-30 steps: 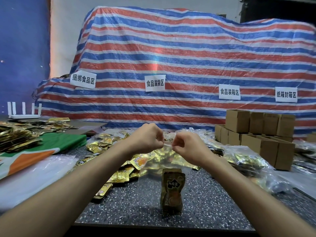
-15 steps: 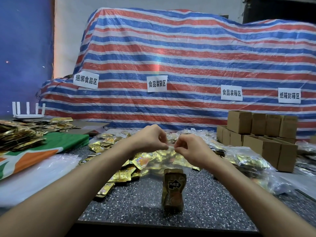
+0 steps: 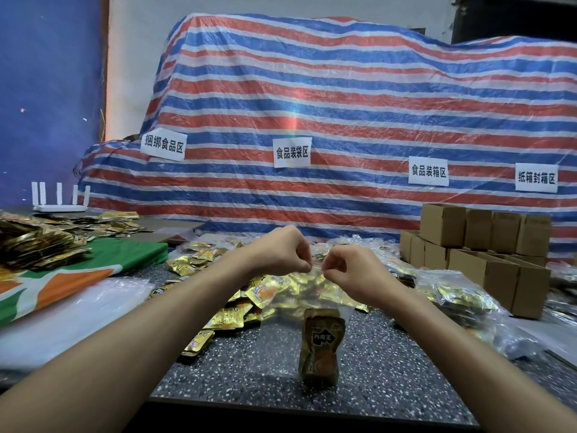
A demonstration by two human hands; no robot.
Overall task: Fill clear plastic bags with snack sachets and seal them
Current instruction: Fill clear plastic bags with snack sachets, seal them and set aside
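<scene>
A striped tarpaulin (image 3: 343, 104) rose behind the speckled table (image 3: 249, 370), where loose gold sachets (image 3: 228, 317) lay in a heap. In front of the heap hung the clear bag (image 3: 281, 332). The left hand (image 3: 281, 251) and the right hand (image 3: 352, 267), close together, each pinched its top edge. One sachet (image 3: 321, 345) stood inside, at the bottom. I judged that an uneven pinch could leave the seal partly open, or the thin film could slip out.

A dark speckled table (image 3: 384, 389) carries loose gold sachets (image 3: 229, 317), a green-and-orange cloth (image 3: 125, 254), filled clear bags (image 3: 465, 296) and cardboard boxes (image 3: 496, 276).
</scene>
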